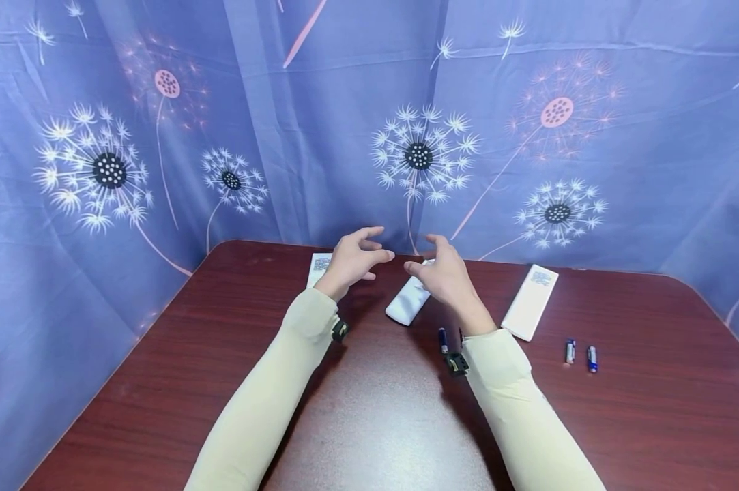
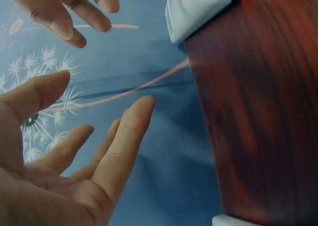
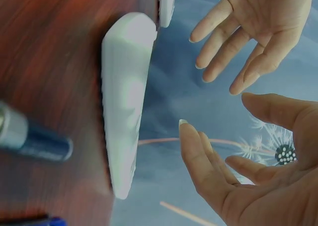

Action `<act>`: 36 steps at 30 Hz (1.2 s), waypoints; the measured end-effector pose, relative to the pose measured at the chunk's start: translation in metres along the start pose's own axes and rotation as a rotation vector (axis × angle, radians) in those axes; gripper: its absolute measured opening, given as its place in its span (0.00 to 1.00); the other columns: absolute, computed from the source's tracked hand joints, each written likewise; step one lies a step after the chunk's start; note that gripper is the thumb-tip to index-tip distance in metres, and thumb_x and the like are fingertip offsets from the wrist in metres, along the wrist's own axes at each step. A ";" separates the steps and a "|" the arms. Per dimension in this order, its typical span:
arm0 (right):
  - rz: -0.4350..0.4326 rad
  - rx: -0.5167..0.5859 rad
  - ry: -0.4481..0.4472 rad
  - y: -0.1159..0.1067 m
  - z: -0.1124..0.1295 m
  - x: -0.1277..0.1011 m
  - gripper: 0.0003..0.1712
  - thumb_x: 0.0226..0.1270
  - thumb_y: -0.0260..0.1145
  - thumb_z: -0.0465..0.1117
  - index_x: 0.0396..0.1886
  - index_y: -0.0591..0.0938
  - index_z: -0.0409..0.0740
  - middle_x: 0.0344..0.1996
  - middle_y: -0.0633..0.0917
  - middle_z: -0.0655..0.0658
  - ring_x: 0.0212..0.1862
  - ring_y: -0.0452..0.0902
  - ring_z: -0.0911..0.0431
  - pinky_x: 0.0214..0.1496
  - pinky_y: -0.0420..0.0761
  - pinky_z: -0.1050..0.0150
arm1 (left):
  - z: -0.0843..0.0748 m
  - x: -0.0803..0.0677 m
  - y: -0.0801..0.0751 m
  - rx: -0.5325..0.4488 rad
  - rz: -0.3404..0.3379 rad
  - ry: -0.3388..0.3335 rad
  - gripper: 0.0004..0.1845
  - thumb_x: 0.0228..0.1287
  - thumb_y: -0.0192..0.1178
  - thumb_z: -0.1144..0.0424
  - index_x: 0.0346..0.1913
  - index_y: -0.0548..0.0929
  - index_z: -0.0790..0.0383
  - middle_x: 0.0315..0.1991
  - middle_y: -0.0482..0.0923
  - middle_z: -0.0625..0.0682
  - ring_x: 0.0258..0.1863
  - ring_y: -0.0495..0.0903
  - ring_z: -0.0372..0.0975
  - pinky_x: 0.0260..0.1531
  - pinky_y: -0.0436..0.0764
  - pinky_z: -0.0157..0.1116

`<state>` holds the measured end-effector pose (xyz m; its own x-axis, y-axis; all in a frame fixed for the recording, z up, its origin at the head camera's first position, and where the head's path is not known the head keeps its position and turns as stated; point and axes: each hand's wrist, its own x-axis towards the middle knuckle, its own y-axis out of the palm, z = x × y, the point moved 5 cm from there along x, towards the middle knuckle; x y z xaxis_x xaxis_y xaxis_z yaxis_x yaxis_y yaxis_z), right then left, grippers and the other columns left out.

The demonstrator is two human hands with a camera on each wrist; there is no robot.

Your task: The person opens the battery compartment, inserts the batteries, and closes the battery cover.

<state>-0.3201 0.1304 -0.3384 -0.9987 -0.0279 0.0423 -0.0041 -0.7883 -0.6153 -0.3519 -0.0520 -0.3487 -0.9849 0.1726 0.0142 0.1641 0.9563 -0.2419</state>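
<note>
Both hands are raised near the table's far edge, palms turned towards each other with a gap between them. My left hand holds nothing, its fingers loosely bent and spread. A white oblong case with a printed label lies partly hidden behind it. My right hand is likewise empty, thumb apart from the fingers. It overlaps a second white oblong case in the head view; the right wrist view shows that white case lying on the table, apart from the fingers. A blue and silver battery lies nearer, beside the right wrist.
A third white case with a printed label lies to the right. Nearer than it are a battery and another battery. A blue dandelion-patterned curtain hangs behind the dark red wooden table.
</note>
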 end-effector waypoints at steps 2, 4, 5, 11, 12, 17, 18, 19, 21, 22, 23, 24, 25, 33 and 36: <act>-0.001 -0.002 0.007 -0.003 -0.003 -0.002 0.45 0.75 0.69 0.43 0.83 0.59 0.36 0.68 0.76 0.27 0.65 0.77 0.35 0.67 0.78 0.43 | 0.000 0.000 0.004 -0.002 0.010 -0.005 0.35 0.68 0.72 0.64 0.77 0.75 0.55 0.61 0.81 0.60 0.58 0.84 0.52 0.49 0.89 0.53; -0.002 0.009 0.018 -0.005 -0.007 -0.003 0.45 0.75 0.69 0.43 0.83 0.59 0.36 0.68 0.75 0.26 0.65 0.77 0.34 0.66 0.79 0.43 | 0.000 0.000 0.008 -0.005 0.022 -0.009 0.36 0.68 0.73 0.64 0.78 0.74 0.56 0.62 0.80 0.62 0.58 0.84 0.52 0.49 0.89 0.53; -0.006 0.011 0.022 -0.007 -0.008 -0.004 0.45 0.74 0.69 0.43 0.83 0.59 0.36 0.68 0.75 0.25 0.65 0.77 0.34 0.65 0.80 0.43 | 0.001 0.001 0.010 -0.005 0.028 -0.012 0.36 0.68 0.73 0.64 0.78 0.74 0.56 0.62 0.80 0.62 0.58 0.84 0.52 0.49 0.89 0.53; -0.023 0.048 0.044 -0.011 -0.020 -0.008 0.45 0.75 0.68 0.39 0.83 0.58 0.33 0.66 0.76 0.24 0.53 0.85 0.34 0.51 0.89 0.51 | 0.006 0.004 0.021 0.015 0.063 -0.041 0.37 0.67 0.73 0.64 0.78 0.73 0.56 0.63 0.80 0.63 0.58 0.84 0.55 0.49 0.89 0.51; -0.022 0.056 0.048 -0.011 -0.022 -0.009 0.45 0.75 0.68 0.39 0.83 0.58 0.33 0.65 0.76 0.24 0.50 0.86 0.34 0.48 0.90 0.52 | 0.007 0.004 0.022 0.023 0.067 -0.047 0.37 0.67 0.73 0.64 0.78 0.73 0.56 0.63 0.80 0.63 0.59 0.84 0.56 0.49 0.89 0.51; -0.020 0.090 0.076 -0.014 -0.031 -0.012 0.45 0.75 0.68 0.38 0.83 0.57 0.32 0.62 0.76 0.24 0.45 0.87 0.33 0.43 0.91 0.52 | 0.011 0.005 0.030 0.059 0.085 -0.072 0.37 0.68 0.73 0.65 0.79 0.73 0.56 0.63 0.80 0.64 0.59 0.84 0.57 0.46 0.90 0.48; -0.020 0.098 0.084 -0.014 -0.033 -0.012 0.45 0.74 0.68 0.38 0.83 0.57 0.32 0.62 0.76 0.25 0.46 0.87 0.33 0.42 0.91 0.52 | 0.012 0.006 0.031 0.061 0.087 -0.076 0.37 0.68 0.72 0.65 0.79 0.73 0.56 0.63 0.80 0.63 0.59 0.84 0.57 0.46 0.90 0.49; -0.021 0.109 0.091 -0.014 -0.035 -0.012 0.45 0.74 0.68 0.38 0.83 0.57 0.32 0.62 0.76 0.25 0.46 0.87 0.33 0.42 0.91 0.53 | 0.013 0.006 0.033 0.059 0.089 -0.081 0.37 0.68 0.72 0.65 0.79 0.73 0.56 0.63 0.80 0.63 0.58 0.84 0.57 0.46 0.90 0.49; -0.019 0.137 0.107 -0.013 -0.039 -0.012 0.45 0.75 0.68 0.37 0.83 0.56 0.31 0.63 0.76 0.25 0.48 0.87 0.33 0.41 0.91 0.54 | 0.014 0.007 0.035 0.056 0.091 -0.090 0.37 0.68 0.73 0.65 0.78 0.73 0.55 0.62 0.81 0.62 0.58 0.84 0.56 0.47 0.90 0.50; -0.016 0.155 0.115 -0.012 -0.040 -0.011 0.45 0.75 0.67 0.37 0.83 0.56 0.31 0.63 0.75 0.24 0.49 0.86 0.32 0.41 0.91 0.54 | 0.016 0.008 0.036 0.054 0.091 -0.095 0.37 0.68 0.73 0.65 0.78 0.73 0.55 0.62 0.81 0.62 0.58 0.84 0.56 0.46 0.90 0.50; -0.013 0.166 0.126 -0.012 -0.042 -0.011 0.45 0.75 0.67 0.36 0.83 0.56 0.31 0.64 0.75 0.24 0.50 0.86 0.32 0.41 0.91 0.55 | 0.017 0.008 0.037 0.054 0.092 -0.100 0.37 0.68 0.73 0.65 0.78 0.73 0.55 0.61 0.82 0.62 0.58 0.84 0.56 0.46 0.90 0.49; -0.010 0.179 0.137 -0.011 -0.044 -0.010 0.45 0.75 0.67 0.36 0.83 0.55 0.31 0.64 0.75 0.24 0.51 0.86 0.32 0.41 0.91 0.56 | 0.018 0.009 0.039 0.054 0.095 -0.105 0.37 0.68 0.73 0.66 0.78 0.73 0.55 0.61 0.82 0.61 0.58 0.84 0.56 0.47 0.90 0.49; -0.008 0.190 0.145 -0.010 -0.045 -0.010 0.45 0.75 0.67 0.36 0.83 0.55 0.31 0.65 0.74 0.24 0.51 0.85 0.32 0.40 0.91 0.57 | 0.019 0.009 0.040 0.056 0.097 -0.111 0.37 0.68 0.73 0.66 0.78 0.73 0.55 0.60 0.82 0.61 0.58 0.84 0.56 0.46 0.90 0.49; 0.006 0.229 0.205 -0.005 -0.054 -0.008 0.45 0.75 0.67 0.35 0.83 0.55 0.32 0.66 0.72 0.25 0.52 0.84 0.37 0.39 0.91 0.60 | 0.025 0.013 0.044 0.088 0.115 -0.146 0.36 0.69 0.71 0.68 0.78 0.73 0.56 0.57 0.83 0.61 0.55 0.85 0.55 0.44 0.90 0.47; 0.034 0.267 0.227 -0.001 -0.057 -0.006 0.45 0.76 0.66 0.35 0.84 0.54 0.32 0.65 0.73 0.26 0.52 0.83 0.40 0.40 0.91 0.60 | 0.029 0.014 0.046 0.090 0.121 -0.157 0.35 0.69 0.71 0.67 0.78 0.74 0.56 0.54 0.85 0.60 0.54 0.85 0.54 0.43 0.90 0.47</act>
<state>-0.3171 0.1665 -0.3834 -0.9839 0.0566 -0.1696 0.0132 -0.9229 -0.3848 -0.3599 -0.0126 -0.3875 -0.9560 0.2393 -0.1697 0.2830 0.9046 -0.3189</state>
